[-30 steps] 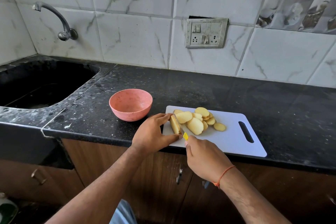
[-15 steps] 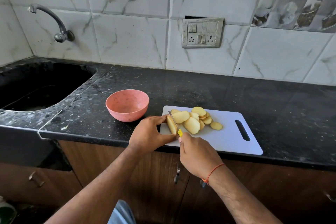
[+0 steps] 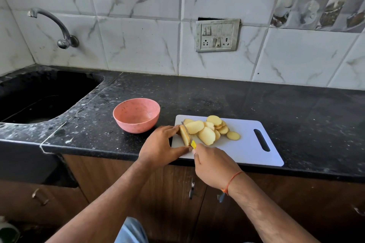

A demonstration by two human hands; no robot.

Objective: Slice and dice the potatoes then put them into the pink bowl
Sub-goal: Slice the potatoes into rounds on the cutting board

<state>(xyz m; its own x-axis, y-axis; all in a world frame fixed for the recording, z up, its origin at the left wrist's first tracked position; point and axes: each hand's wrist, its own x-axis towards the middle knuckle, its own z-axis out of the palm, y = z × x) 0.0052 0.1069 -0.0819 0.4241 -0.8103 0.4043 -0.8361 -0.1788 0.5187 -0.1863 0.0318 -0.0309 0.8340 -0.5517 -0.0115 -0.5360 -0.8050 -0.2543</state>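
At the desk's front edge the right hand (image 3: 214, 165) held the knife (image 3: 190, 137) in its grip. The left hand (image 3: 161, 147) gripped the potato (image 3: 184, 136) on the board (image 3: 246, 148), slices (image 3: 207, 131) beyond. The bowl (image 3: 136, 115) stood further left.

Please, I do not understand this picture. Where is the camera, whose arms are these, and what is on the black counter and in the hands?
The camera sits on a person's head and looks down, so the two arms are that person's own. There is no machine. On the black counter lies a white cutting board with a pile of potato slices. Left of the board stands an empty pink bowl. The left hand holds the uncut potato piece steady on the board. The right hand grips a knife with a yellow handle, its blade against that piece. A sink is at far left.
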